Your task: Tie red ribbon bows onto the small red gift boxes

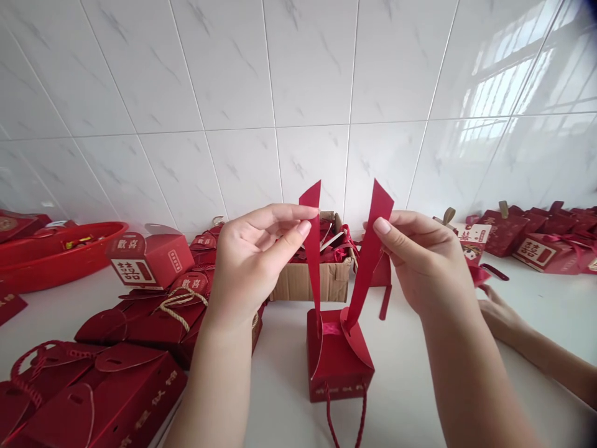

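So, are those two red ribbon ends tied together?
No, the left hand and the right hand hold the ribbon ends apart above the red box.

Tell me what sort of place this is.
Probably an indoor workroom, perhaps a packing area, judging by the tiled wall, the white tabletop and the many red boxes on it.

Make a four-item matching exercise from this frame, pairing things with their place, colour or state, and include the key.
1. Left hand
2. Carton
3. Basin
4. Twisted cord

A. Red, at the left edge of the picture
B. Looped at the near side of the small red box
C. Pinching an upright red strip
D. Brown, beyond the small red box

Pairs: 1-C, 2-D, 3-A, 4-B
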The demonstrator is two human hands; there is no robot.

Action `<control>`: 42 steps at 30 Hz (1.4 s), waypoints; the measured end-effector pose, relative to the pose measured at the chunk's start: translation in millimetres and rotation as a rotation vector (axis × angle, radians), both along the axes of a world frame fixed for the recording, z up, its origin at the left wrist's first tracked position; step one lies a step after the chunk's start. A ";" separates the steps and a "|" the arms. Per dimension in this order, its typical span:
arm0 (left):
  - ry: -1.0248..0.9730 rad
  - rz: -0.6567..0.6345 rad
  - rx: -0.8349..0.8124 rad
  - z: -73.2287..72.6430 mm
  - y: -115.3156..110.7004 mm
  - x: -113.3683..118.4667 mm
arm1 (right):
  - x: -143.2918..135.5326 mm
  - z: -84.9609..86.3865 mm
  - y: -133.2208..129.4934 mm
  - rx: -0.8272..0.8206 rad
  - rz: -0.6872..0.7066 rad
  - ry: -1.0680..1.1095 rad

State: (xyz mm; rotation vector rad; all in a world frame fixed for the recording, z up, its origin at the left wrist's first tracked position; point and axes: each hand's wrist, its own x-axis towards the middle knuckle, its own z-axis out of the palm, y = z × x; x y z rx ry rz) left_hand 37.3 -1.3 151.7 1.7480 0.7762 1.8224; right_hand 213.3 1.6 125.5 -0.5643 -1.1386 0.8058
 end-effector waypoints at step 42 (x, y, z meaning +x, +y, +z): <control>0.026 -0.169 0.097 -11.1 11.5 15.9 | 8.6 -0.5 -0.7 0.036 -0.019 -0.123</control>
